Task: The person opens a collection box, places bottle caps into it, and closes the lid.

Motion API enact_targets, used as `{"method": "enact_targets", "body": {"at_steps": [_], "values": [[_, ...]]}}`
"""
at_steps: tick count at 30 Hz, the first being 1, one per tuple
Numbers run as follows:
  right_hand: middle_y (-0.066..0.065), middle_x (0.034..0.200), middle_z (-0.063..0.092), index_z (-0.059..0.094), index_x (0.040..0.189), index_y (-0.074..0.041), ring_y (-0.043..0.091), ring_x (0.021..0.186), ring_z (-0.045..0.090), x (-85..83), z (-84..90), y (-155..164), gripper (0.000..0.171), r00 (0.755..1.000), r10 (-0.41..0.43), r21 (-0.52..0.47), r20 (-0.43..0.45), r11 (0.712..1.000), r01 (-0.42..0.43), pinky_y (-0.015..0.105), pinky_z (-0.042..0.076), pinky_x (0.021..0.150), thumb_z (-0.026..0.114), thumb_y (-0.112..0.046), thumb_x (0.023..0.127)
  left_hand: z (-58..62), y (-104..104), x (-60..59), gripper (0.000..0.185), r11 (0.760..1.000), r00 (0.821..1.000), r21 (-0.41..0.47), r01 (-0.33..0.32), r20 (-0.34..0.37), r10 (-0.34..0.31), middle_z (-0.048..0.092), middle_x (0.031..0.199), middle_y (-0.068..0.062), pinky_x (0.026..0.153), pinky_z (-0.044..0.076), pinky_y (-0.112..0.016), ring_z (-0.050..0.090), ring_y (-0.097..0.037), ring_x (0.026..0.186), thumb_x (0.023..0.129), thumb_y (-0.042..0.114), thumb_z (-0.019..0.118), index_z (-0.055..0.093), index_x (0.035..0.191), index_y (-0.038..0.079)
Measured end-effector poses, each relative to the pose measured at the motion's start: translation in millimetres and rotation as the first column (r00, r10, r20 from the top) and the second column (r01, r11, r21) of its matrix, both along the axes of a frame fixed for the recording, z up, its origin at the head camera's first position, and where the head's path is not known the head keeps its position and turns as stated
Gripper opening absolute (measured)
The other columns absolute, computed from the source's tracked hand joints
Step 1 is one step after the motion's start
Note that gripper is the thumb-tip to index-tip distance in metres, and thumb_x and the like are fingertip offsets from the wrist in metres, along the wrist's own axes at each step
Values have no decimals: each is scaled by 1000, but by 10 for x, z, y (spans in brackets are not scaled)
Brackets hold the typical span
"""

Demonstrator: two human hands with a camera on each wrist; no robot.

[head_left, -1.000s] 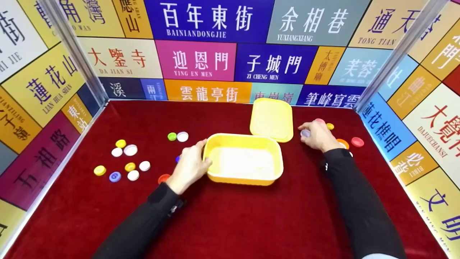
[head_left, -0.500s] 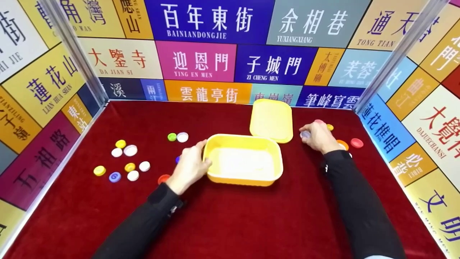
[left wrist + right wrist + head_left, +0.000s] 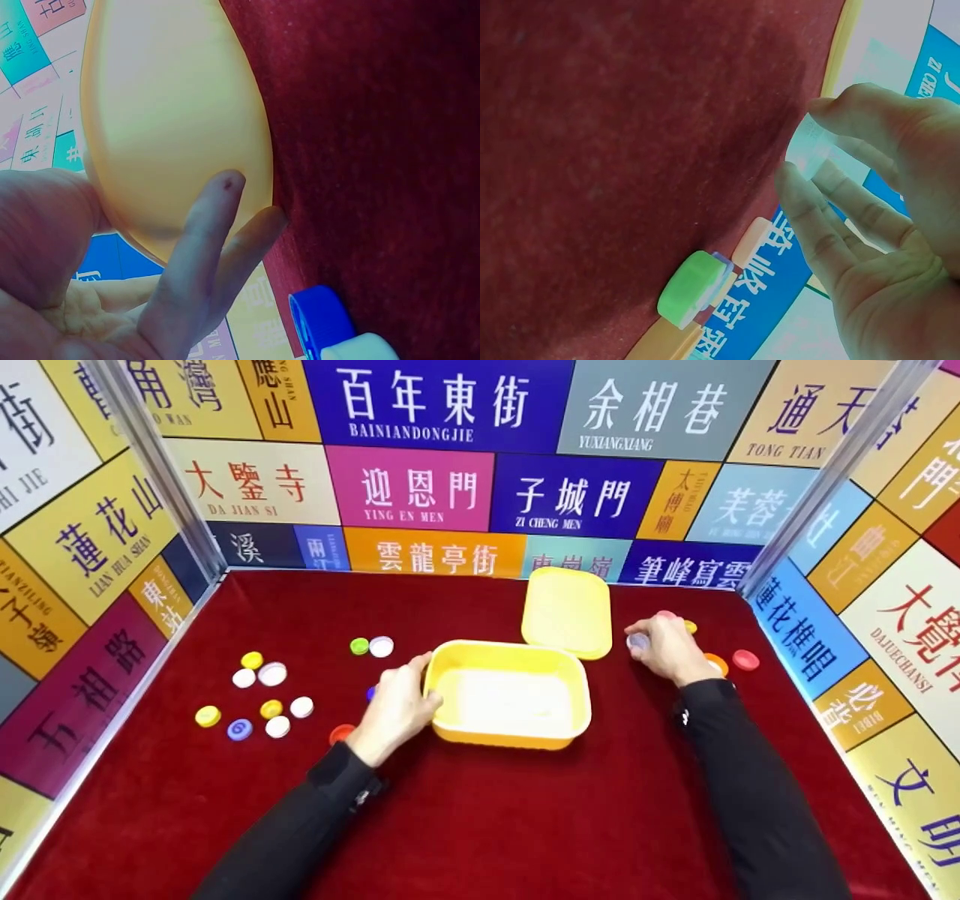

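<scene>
A yellow plastic box (image 3: 504, 739) without its lid stands mid-table, and nothing shows inside it. My left hand (image 3: 399, 701) grips its left end, thumb at the rim and fingers against the outer wall (image 3: 180, 112) in the left wrist view. To the right, my right hand (image 3: 666, 646) pinches a pale bottle cap (image 3: 637, 641) between thumb and finger, low over the red cloth. In the right wrist view this whitish cap (image 3: 807, 146) is tilted on edge. The box's yellow lid (image 3: 568, 615) lies flat behind the box, left of the right hand.
Several bottle caps, yellow, white and blue (image 3: 240, 729), lie at the left. A green cap (image 3: 359, 646) and a white cap (image 3: 381, 646) sit behind the left hand, a red cap (image 3: 342, 733) beside its wrist. Pink (image 3: 745, 660) and orange caps (image 3: 717, 663) lie near the right hand. Printed panels surround the table.
</scene>
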State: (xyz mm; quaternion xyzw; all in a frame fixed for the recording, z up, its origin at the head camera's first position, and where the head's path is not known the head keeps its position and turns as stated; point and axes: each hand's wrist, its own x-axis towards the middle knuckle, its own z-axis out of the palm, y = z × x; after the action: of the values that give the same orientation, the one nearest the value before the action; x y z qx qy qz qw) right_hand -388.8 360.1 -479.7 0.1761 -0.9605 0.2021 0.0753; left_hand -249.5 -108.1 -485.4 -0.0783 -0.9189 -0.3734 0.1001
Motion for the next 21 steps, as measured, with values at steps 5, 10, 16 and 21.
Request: {"method": "enact_targets", "body": {"at_steps": [5, 10, 16, 21], "values": [[32, 127, 83, 85, 129, 6, 55, 120, 70, 47, 59, -35, 34, 1000, -7, 0, -5, 1000, 7, 68, 54, 113, 73, -2, 98, 12, 3, 2, 64, 1000, 1000, -1, -1, 8, 1, 76, 150, -31, 107, 69, -53, 84, -41, 118, 99, 3, 78, 63, 160, -8], [31, 127, 83, 85, 132, 4, 53, 122, 73, 107, 137, -119, 33, 1000, -7, -24, -16, 1000, 6, 67, 57, 113, 73, -4, 101, 25, 2, 3, 64, 1000, 1000, -7, -3, 8, 4, 76, 149, -32, 106, 69, -52, 84, -41, 116, 99, 3, 78, 63, 160, -8], [29, 125, 82, 85, 132, 2, 49, 116, 75, 212, 270, -282, 33, 999, 10, -41, -49, 999, -12, 64, 60, 110, 77, -7, 102, 21, 2, 3, 64, 1000, 1000, -10, -4, 13, 4, 76, 149, -32, 106, 69, -52, 84, -41, 115, 100, 3, 78, 63, 161, -8], [27, 125, 84, 86, 130, 1, 49, 115, 76, 305, 409, -474, 33, 992, 52, -18, -112, 998, -54, 64, 60, 105, 79, -7, 99, 13, 4, 7, 64, 1000, 1000, -12, -3, 10, 3, 77, 147, -32, 104, 70, -52, 84, -41, 112, 99, 3, 78, 63, 161, -8]]}}
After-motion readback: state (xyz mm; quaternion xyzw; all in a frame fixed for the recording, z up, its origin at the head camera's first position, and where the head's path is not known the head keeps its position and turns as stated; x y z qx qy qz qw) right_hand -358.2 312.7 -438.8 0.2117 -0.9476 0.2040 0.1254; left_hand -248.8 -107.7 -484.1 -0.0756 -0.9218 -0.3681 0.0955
